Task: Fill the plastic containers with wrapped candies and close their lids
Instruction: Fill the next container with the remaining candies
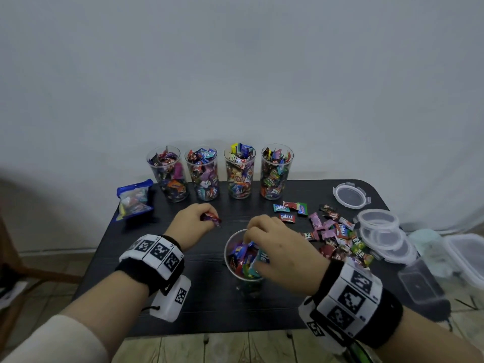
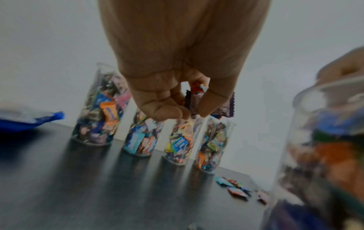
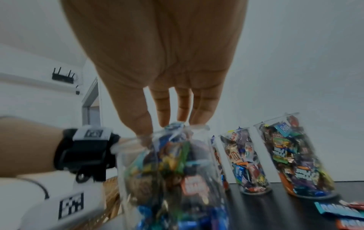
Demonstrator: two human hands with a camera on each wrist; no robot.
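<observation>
A clear tall container [image 1: 246, 286] stands front-centre on the black table [image 1: 183, 297], nearly full of wrapped candies. My right hand [image 1: 250, 238] is over its mouth, fingers straight and tips touching the top candies [image 3: 173, 126] at the rim. The same container [image 3: 167, 171] fills the right wrist view. My left hand [image 1: 209, 218] hovers to its left and pinches a few purple and red wrapped candies [image 1: 213, 220] between thumb and fingers; the left wrist view shows these candies [image 2: 197, 99] in the left hand [image 2: 189, 109]. Loose candies [image 1: 335, 231] lie to the right.
Several full lidless containers [image 1: 239, 171] stand in a row along the back wall. A blue zip bag [image 1: 133, 199] lies back left. Round lids [image 1: 351, 195] and stacked lids [image 1: 385, 231] sit at the right edge, beside rectangular tubs [image 1: 419, 281].
</observation>
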